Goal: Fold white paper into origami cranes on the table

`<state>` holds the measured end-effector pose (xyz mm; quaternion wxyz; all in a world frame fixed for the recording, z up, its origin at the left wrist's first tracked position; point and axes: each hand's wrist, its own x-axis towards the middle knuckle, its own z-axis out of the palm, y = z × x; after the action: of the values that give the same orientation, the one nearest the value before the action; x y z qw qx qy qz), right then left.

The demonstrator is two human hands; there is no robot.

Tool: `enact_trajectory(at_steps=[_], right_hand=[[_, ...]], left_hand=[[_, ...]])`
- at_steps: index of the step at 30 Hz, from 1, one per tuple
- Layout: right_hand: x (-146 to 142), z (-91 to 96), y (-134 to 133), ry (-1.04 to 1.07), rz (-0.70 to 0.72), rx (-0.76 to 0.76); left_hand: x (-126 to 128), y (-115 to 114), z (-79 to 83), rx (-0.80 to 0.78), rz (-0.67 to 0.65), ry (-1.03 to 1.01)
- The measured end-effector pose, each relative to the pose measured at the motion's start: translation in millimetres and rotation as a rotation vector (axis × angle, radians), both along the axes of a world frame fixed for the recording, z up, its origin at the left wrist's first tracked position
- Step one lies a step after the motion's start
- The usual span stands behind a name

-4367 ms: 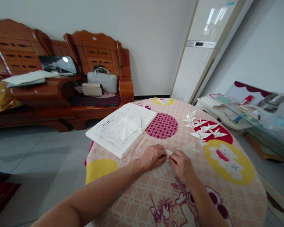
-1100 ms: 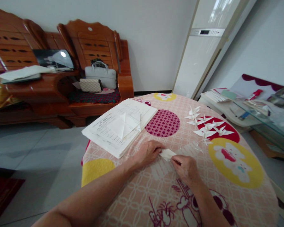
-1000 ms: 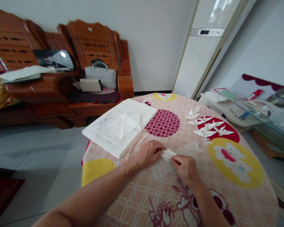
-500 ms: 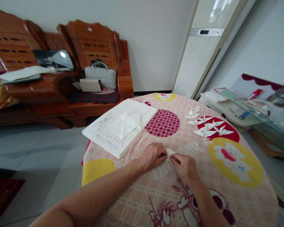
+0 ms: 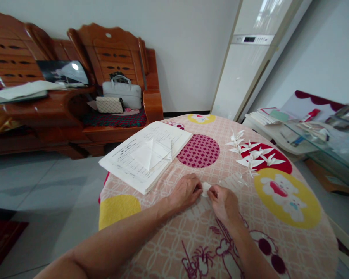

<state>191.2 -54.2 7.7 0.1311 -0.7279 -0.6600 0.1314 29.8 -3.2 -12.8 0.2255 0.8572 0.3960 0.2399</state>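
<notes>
My left hand [image 5: 186, 191] and my right hand [image 5: 224, 203] meet over a small folded white paper [image 5: 205, 187] lying on the patterned tablecloth [image 5: 192, 240]. Both hands have their fingers curled and pinched on the paper, which shows only as a small sliver between them. Several finished white paper cranes [image 5: 251, 156] lie on the cloth to the far right of my hands. A stack of printed sheets [image 5: 139, 159] with a folded white paper on top rests at the table's far left.
A wooden bench [image 5: 75, 97] with a white bag [image 5: 122, 93] and a quilted purse stands behind the table. A tall white appliance [image 5: 247, 62] leans at the back right. A glass shelf [image 5: 317, 135] with papers is at the right.
The paper was showing wider between my hands a second ago. Both hands have since closed together over it, hiding most of it.
</notes>
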Motion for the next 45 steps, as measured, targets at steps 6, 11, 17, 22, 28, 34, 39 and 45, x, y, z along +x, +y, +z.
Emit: enact_trajectory(at_steps=[6,11,17,22,28,34,39,45], right_hand=[[-2,1.9,0,-0.043,-0.012,-0.032],[-2,-1.9,0,-0.065,-0.006,-0.023],[-3,-3.9,2,-0.077,-0.011,-0.027],[0,-2.5,4,-0.04,0.007,-0.046],[-4,-3.4,3,-0.141,0.009,-0.044],[-7,-3.9,4,-0.18,0.005,-0.037],[-8,-3.3,5,-0.162,-0.002,-0.032],[-6,-3.1,7,-0.115,-0.022,-0.033]], left_hand=[[-2,-1,4.6,-0.009,0.001,0.017],[1,-2,10.5,-0.015,0.023,0.12],[6,-2,12.4,0.03,0.035,0.276],[6,1,12.7,0.033,0.02,0.296],[7,4,11.1,0.052,0.019,0.33],[8,4,6.8,0.101,0.035,0.347],[10,3,10.5,0.054,0.071,0.317],[9,3,11.3,0.018,0.116,0.268]])
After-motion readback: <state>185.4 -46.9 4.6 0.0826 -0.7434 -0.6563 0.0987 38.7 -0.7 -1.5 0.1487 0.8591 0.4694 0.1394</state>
